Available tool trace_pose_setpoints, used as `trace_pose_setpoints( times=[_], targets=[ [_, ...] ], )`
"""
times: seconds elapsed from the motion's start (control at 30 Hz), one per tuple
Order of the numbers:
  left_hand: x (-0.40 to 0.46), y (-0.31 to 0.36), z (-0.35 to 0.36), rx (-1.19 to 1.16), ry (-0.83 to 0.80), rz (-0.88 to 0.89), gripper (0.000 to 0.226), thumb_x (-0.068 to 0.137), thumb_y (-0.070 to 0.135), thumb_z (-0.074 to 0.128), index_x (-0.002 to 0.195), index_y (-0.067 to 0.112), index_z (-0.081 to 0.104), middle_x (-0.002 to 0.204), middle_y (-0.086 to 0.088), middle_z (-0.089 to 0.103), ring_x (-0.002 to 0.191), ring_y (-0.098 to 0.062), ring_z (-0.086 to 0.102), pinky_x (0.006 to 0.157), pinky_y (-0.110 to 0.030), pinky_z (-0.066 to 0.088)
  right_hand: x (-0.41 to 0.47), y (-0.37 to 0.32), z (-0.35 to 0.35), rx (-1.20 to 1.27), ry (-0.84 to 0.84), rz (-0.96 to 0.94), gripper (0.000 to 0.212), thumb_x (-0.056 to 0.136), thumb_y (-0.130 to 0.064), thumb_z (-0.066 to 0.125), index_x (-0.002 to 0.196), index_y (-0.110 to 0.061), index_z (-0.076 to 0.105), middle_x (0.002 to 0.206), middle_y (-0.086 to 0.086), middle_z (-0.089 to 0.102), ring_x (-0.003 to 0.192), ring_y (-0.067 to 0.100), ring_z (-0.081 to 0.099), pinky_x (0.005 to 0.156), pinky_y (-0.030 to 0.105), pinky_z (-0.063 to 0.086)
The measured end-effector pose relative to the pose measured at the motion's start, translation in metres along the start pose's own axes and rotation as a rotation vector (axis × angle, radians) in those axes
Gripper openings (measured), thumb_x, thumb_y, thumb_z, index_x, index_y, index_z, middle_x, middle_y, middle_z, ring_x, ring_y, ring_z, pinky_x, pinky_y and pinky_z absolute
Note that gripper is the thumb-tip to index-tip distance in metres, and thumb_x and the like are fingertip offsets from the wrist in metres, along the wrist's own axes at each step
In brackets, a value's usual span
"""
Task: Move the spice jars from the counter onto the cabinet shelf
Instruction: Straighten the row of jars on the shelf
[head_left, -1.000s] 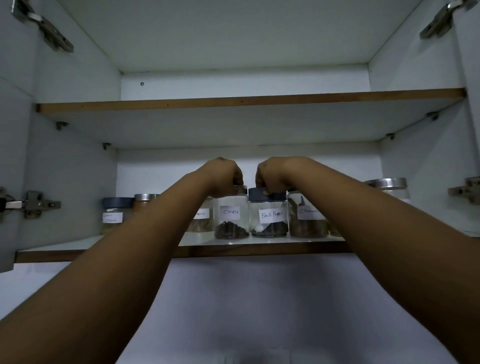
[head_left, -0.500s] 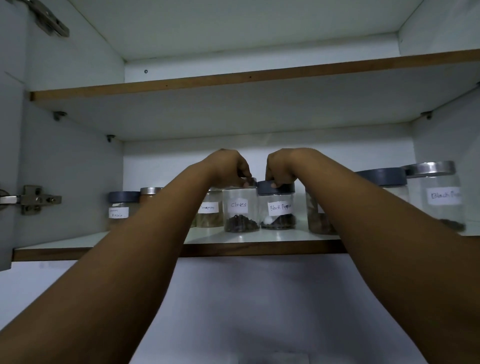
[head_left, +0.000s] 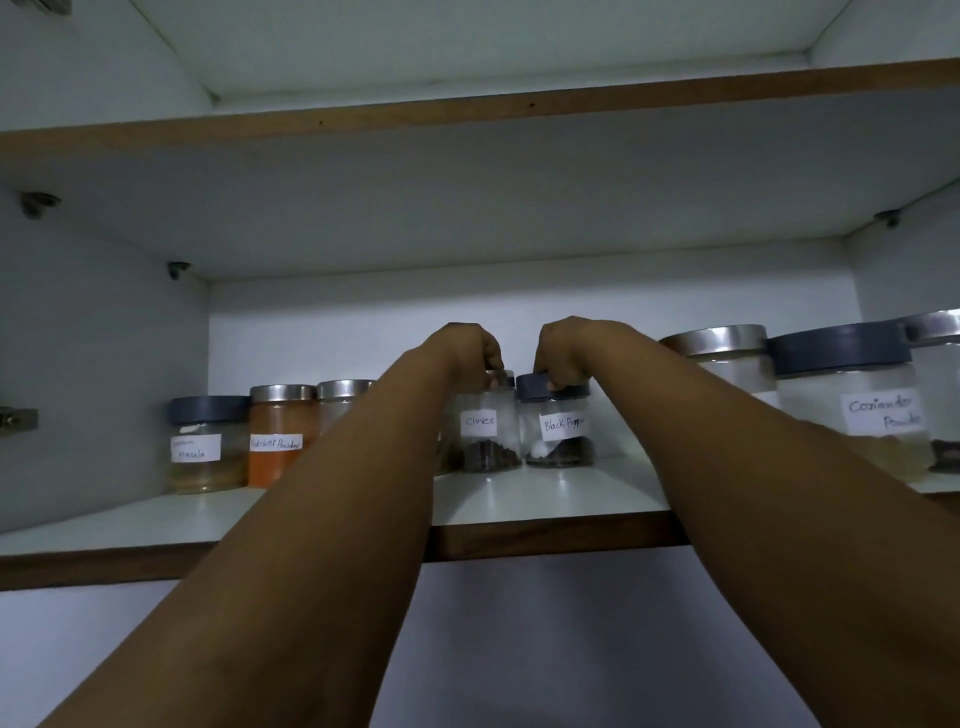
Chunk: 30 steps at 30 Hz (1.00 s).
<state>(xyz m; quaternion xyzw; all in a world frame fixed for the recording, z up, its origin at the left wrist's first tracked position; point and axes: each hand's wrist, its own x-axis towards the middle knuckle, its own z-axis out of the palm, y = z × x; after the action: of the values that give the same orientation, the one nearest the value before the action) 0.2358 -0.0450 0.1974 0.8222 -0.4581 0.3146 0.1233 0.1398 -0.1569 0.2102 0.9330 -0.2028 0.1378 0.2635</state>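
I had my left hand (head_left: 470, 349) pinching the cloves jar (head_left: 487, 423) lid, right hand (head_left: 563, 349) pinching the black pepper jar (head_left: 558, 428) lid; best released gently once both sat flat on the shelf (head_left: 545, 499).

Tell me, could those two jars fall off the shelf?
Maybe. The Cloves jar and Black Pepper jar stand side by side, so nudging one could knock the other. The left hand and right hand grip only the lids, and the forearms could brush the neighbouring jars.

Jars crowd the lower shelf (head_left: 545, 506) left (head_left: 208, 441) and right (head_left: 852, 400) of the hands (head_left: 467, 348), while its front strip below them and the air above the lids stay open.
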Motion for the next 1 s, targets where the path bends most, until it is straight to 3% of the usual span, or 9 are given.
trace_pose_setpoints(
  times=[0.17, 0.33, 0.57, 0.67, 0.73, 0.8, 0.9, 0.93, 1.0],
  targets=[
    [0.001, -0.006, 0.011, -0.012, 0.074, 0.035, 0.025, 0.09, 0.021, 0.067, 0.113, 0.013, 0.071, 0.114, -0.005, 0.07, 0.105, -0.021, 0.062, 0.089, -0.027, 0.046, -0.004, -0.004, 0.009, 0.074, 0.067, 0.035, 0.034, 0.095, -0.01, 0.053, 0.128, -0.006, 0.058, 0.127, 0.012, 0.058, 0.107, 0.027, 0.058, 0.079, 0.029, 0.044],
    [-0.008, -0.009, 0.014, 0.001, 0.081, 0.067, 0.03, 0.095, 0.019, 0.059, 0.124, 0.012, 0.066, 0.124, -0.006, 0.066, 0.111, -0.023, 0.059, 0.097, -0.031, 0.045, -0.009, -0.009, 0.018, 0.103, 0.137, 0.075, 0.036, 0.098, -0.011, 0.05, 0.134, -0.009, 0.055, 0.136, 0.007, 0.054, 0.12, 0.024, 0.054, 0.099, 0.03, 0.046],
    [-0.011, -0.008, 0.017, 0.028, 0.061, 0.038, 0.039, 0.097, 0.016, 0.053, 0.136, 0.016, 0.055, 0.136, -0.007, 0.058, 0.126, -0.024, 0.049, 0.107, -0.037, 0.039, -0.02, -0.01, 0.017, 0.175, 0.154, 0.096, 0.032, 0.098, -0.012, 0.05, 0.128, -0.01, 0.062, 0.131, 0.007, 0.059, 0.119, 0.024, 0.056, 0.1, 0.031, 0.046],
    [-0.009, -0.008, 0.018, -0.001, 0.07, 0.022, 0.044, 0.098, 0.026, 0.052, 0.141, 0.018, 0.048, 0.144, -0.007, 0.05, 0.133, -0.024, 0.043, 0.11, -0.039, 0.036, -0.019, -0.013, 0.018, 0.265, 0.154, 0.117, 0.038, 0.099, -0.019, 0.05, 0.137, -0.012, 0.053, 0.14, 0.007, 0.052, 0.126, 0.025, 0.051, 0.104, 0.032, 0.043],
    [-0.009, -0.005, 0.018, -0.026, 0.118, 0.052, 0.048, 0.097, 0.029, 0.053, 0.144, 0.018, 0.043, 0.147, -0.008, 0.046, 0.135, -0.025, 0.041, 0.11, -0.038, 0.036, -0.018, -0.015, 0.017, 0.458, 0.2, 0.129, 0.054, 0.095, -0.019, 0.058, 0.146, -0.017, 0.041, 0.15, 0.007, 0.038, 0.135, 0.026, 0.04, 0.108, 0.034, 0.039],
    [-0.009, -0.001, 0.018, 0.005, 0.243, 0.092, 0.051, 0.097, 0.031, 0.051, 0.145, 0.017, 0.041, 0.146, -0.008, 0.046, 0.134, -0.025, 0.039, 0.109, -0.037, 0.035, -0.018, -0.019, 0.014, 0.683, 0.429, 0.148, 0.066, 0.087, -0.014, 0.066, 0.146, -0.02, 0.037, 0.15, 0.009, 0.033, 0.135, 0.029, 0.036, 0.107, 0.041, 0.04],
    [-0.01, 0.009, 0.006, 0.261, 0.534, 0.151, 0.047, 0.095, 0.032, 0.051, 0.138, 0.011, 0.048, 0.135, -0.012, 0.055, 0.135, -0.029, 0.037, 0.119, -0.045, 0.015, -0.027, -0.033, 0.002, 0.789, 0.991, 0.215, 0.062, 0.087, -0.016, 0.059, 0.143, -0.024, 0.034, 0.147, 0.01, 0.031, 0.13, 0.03, 0.035, 0.103, 0.043, 0.039],
    [-0.013, 0.014, 0.002, 0.321, 0.601, 0.17, 0.046, 0.095, 0.03, 0.052, 0.136, 0.01, 0.051, 0.132, -0.012, 0.058, 0.137, -0.03, 0.036, 0.121, -0.048, 0.008, -0.034, -0.038, -0.002, 0.696, 1.1, 0.215, 0.062, 0.089, -0.019, 0.055, 0.145, -0.026, 0.032, 0.151, 0.011, 0.027, 0.133, 0.031, 0.033, 0.104, 0.045, 0.036],
    [-0.021, 0.027, -0.004, 0.309, 0.696, 0.227, 0.05, 0.096, 0.027, 0.055, 0.141, 0.009, 0.047, 0.138, -0.013, 0.056, 0.139, -0.034, 0.036, 0.122, -0.049, 0.008, -0.05, -0.043, -0.002, 0.355, 1.128, 0.174, 0.069, 0.089, -0.023, 0.055, 0.151, -0.028, 0.025, 0.156, 0.013, 0.023, 0.136, 0.034, 0.031, 0.103, 0.049, 0.032]
  ],
)
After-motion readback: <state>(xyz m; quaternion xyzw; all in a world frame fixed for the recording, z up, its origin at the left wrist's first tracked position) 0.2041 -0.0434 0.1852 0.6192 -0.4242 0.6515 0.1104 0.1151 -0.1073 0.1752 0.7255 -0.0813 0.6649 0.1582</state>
